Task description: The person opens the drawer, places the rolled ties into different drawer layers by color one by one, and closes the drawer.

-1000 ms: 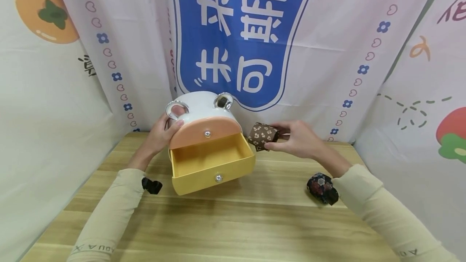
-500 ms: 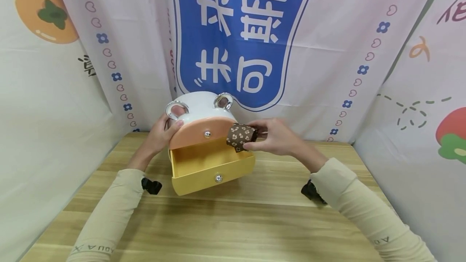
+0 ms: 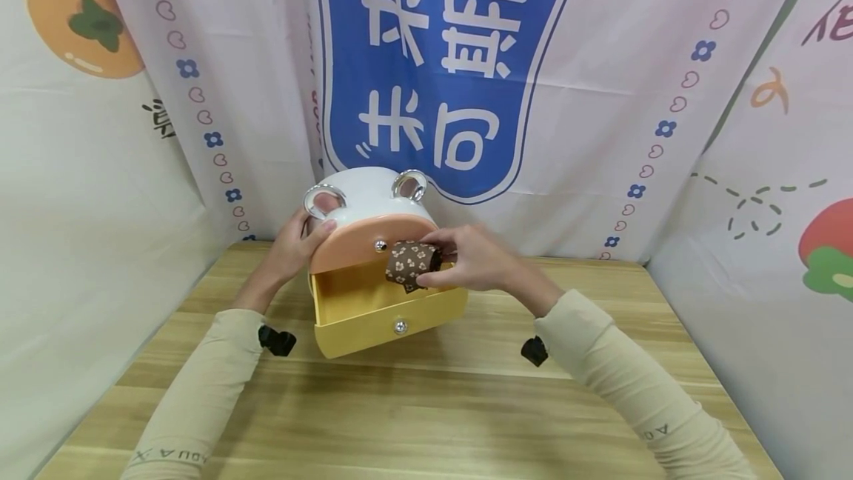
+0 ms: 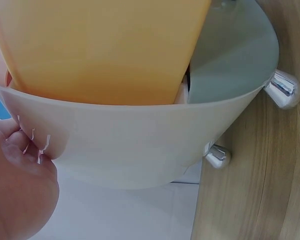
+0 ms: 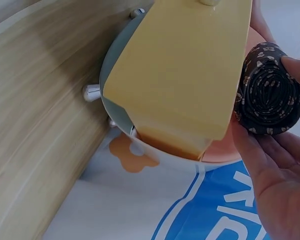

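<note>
My left hand (image 3: 293,249) grips the side of a small white drawer box (image 3: 368,191) with silver ring ears, thumb near its front edge. The left wrist view shows its fingers (image 4: 21,142) against the box's wall. A yellow lower drawer (image 3: 393,328) is pulled out; the peach upper drawer (image 3: 360,239) is closed. My right hand (image 3: 469,258) pinches a rolled brown floral cloth (image 3: 408,264) between thumb and fingers, above the yellow drawer's right part. In the right wrist view the roll (image 5: 270,95) shows its spiral end beside the yellow drawer.
The box stands on a wooden table (image 3: 400,421), close to the printed cloth backdrop (image 3: 566,191). Hanging cloth walls flank the table on both sides. Black wrist devices (image 3: 278,341) sit near both cuffs.
My right hand has carried the brown roll leftward, from beside the box to above the drawer. A dark floral bundle on the table has become hidden by my right sleeve. The left hand stays put.
</note>
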A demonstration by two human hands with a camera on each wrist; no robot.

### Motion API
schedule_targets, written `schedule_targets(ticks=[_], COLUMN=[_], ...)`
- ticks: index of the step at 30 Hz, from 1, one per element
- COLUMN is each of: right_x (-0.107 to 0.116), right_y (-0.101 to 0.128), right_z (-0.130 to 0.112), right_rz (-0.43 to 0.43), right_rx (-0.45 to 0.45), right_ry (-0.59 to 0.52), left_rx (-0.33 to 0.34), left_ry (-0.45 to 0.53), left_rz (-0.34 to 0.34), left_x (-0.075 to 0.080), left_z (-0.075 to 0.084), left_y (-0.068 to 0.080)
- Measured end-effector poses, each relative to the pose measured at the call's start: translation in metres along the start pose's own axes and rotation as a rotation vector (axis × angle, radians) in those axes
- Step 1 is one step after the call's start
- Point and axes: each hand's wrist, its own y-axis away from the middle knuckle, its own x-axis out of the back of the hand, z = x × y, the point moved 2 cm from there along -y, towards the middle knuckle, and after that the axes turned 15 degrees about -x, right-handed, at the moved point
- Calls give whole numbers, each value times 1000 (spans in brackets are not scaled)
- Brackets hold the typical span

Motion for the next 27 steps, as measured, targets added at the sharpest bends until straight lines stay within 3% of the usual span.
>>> schedule_targets(ticks=[8, 16, 27], right_x=[-20, -32, -44], right_y=[-10, -19, -33], right_z=[-3, -6, -11], right_rz=[-30, -27, -142], right_rx=[14, 48, 56], right_ry=[15, 102, 93], left_rx=[-2, -7, -25], left_ry=[-1, 11, 14], left_rz=[3, 7, 19], left_x=[0, -1, -1], left_z=[0, 0, -1], left_y=[-1, 0, -1])
